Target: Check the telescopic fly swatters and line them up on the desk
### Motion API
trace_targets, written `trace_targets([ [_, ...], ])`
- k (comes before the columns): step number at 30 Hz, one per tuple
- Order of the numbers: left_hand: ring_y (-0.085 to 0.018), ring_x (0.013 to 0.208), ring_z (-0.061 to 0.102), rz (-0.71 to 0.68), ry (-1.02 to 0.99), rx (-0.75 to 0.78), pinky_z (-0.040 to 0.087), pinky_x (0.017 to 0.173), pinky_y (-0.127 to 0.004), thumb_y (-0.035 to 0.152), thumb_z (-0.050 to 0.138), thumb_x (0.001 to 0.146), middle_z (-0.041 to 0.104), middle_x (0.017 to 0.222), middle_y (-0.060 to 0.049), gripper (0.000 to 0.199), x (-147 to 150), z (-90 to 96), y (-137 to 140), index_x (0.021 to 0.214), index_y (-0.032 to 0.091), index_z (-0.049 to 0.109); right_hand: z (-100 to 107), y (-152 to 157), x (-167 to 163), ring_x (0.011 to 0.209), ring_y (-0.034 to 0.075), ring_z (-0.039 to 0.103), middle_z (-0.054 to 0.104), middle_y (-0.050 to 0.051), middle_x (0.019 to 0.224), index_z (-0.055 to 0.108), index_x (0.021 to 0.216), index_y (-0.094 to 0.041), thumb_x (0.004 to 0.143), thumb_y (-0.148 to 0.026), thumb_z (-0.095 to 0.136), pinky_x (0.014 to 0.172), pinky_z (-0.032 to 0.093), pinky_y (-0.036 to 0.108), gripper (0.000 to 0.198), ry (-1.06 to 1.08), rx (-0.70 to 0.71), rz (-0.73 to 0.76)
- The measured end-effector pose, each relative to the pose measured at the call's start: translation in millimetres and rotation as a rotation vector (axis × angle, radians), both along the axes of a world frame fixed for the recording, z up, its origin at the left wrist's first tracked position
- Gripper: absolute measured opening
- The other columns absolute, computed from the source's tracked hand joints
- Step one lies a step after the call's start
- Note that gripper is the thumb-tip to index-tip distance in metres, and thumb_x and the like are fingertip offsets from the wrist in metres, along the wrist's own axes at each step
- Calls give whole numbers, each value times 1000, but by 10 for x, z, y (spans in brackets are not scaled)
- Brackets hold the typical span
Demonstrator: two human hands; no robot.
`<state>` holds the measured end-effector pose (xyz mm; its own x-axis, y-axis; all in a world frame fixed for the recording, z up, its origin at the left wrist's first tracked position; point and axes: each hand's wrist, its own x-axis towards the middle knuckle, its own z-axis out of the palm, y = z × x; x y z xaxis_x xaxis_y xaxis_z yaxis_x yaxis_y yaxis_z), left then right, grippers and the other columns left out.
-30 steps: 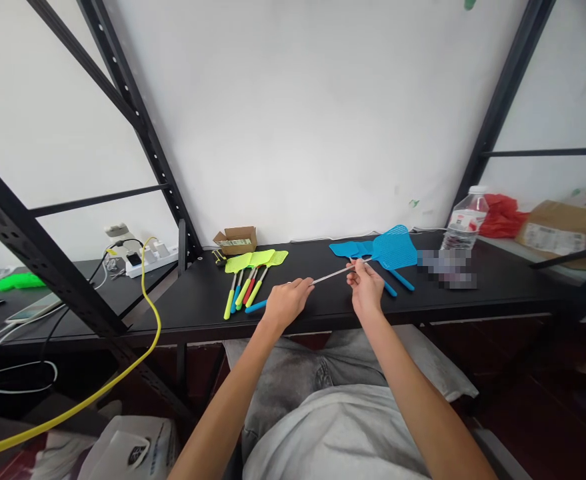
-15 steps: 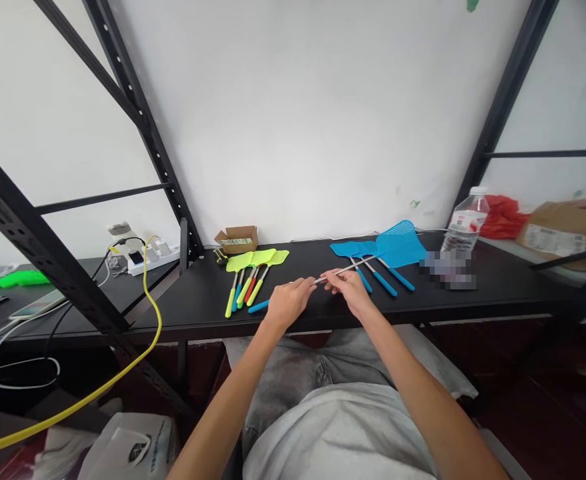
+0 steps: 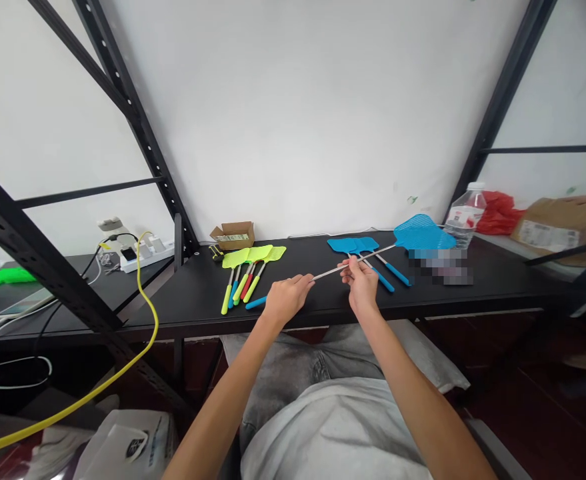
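Evidently the work on one blue fly swatter [image 3: 329,273] is partway along, since both hands have hold of it at once. The left hand [image 3: 289,295] is closed around its grip end, with the tip of the blue handle [image 3: 255,303] poking out to the left of that fist. The right hand [image 3: 360,279] pinches the thin metal rod, thumb against curled fingers, with no visible opening between them. A bare length of rod runs between the two grips, and more runs on past the right one to the blue head [image 3: 420,232], which is tilted away to the right, in front of the bottle [image 3: 463,217]; whether they touch I cannot tell.

That rod shows longer than those on the swatters lying around, so I judge it is drawn out at least in part; whether it is at full stretch is not clear. Just beyond the right-hand grip, other blue swatters [image 3: 345,245] lie on the table [image 3: 173,297] with short rods, seemingly not drawn out. Left of the left-hand grip, yellow-green swatters [image 3: 255,253] lie fanned together, their rods short too, near a small box [image 3: 235,240].
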<state>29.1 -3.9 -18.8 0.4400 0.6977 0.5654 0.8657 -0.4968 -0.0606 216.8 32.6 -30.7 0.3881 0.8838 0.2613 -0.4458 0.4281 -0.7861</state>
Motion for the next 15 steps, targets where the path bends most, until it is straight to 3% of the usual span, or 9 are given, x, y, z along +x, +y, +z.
trace_targets([
  [10,-17,75,66,-35,6,-6,37,59,-26,41,31,102,70,87,-3,37,-165,77,-27,115,26,62,5,-11,32,52,9,53,69,6,72,66,71,-16,71,-54,75,44,38,22,39,86,19,-16],
  [15,-18,77,66,4,-55,28,39,60,-26,39,35,101,71,92,-5,35,-167,8,3,111,24,64,23,-39,38,55,11,56,73,9,83,68,77,-18,75,-58,69,46,39,24,40,-53,-7,91],
])
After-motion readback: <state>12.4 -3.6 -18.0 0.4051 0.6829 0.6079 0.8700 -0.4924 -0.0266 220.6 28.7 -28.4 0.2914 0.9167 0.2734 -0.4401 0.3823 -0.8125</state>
